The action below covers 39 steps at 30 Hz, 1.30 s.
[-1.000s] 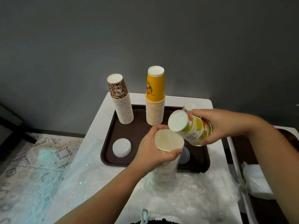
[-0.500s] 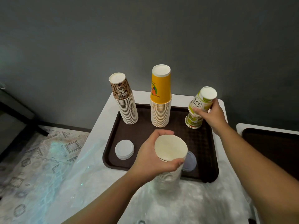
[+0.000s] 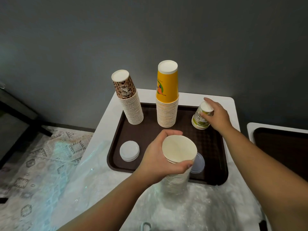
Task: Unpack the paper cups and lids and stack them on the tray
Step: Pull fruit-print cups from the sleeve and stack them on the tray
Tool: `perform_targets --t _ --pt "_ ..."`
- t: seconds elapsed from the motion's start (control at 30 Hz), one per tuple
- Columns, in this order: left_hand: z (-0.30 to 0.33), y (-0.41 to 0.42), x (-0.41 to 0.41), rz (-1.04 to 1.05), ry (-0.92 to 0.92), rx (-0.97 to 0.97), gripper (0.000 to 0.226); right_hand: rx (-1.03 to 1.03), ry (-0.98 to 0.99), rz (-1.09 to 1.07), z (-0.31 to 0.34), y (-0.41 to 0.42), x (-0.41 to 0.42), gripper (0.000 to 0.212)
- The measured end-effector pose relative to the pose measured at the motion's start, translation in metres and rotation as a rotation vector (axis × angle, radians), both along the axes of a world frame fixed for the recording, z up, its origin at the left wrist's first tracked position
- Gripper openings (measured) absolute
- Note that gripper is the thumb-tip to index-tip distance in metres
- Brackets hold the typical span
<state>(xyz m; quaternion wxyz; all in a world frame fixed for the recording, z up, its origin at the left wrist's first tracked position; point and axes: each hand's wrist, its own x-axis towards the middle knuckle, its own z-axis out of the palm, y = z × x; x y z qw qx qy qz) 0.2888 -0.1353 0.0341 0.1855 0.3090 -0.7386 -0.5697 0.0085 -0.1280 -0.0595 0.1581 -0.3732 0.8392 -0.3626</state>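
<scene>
Two bare forearms, entering from the bottom edge and from the lower right, with no sleeve on the visible stretch of either. Left hand (image 3: pixel 160 161) and right hand (image 3: pixel 216 116) both ungloved, without rings, watch or bracelet showing. Short, unpainted nail visible on the left thumb; other nails too small or turned away to make out.

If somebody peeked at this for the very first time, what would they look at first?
Probably the tall yellow cup stack at the back of the brown tray, with the leopard-print cup stack to its left. Next, the left hand gripping a stack of plain cups right up front, while the right hand holds a short green-printed cup stack at the tray's back right.
</scene>
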Motion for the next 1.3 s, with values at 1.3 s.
perform_targets --t 1.3 --pt "-0.013 0.009 0.009 0.044 0.01 -0.077 0.068 0.355 0.086 0.828 0.184 0.075 0.07 0.066"
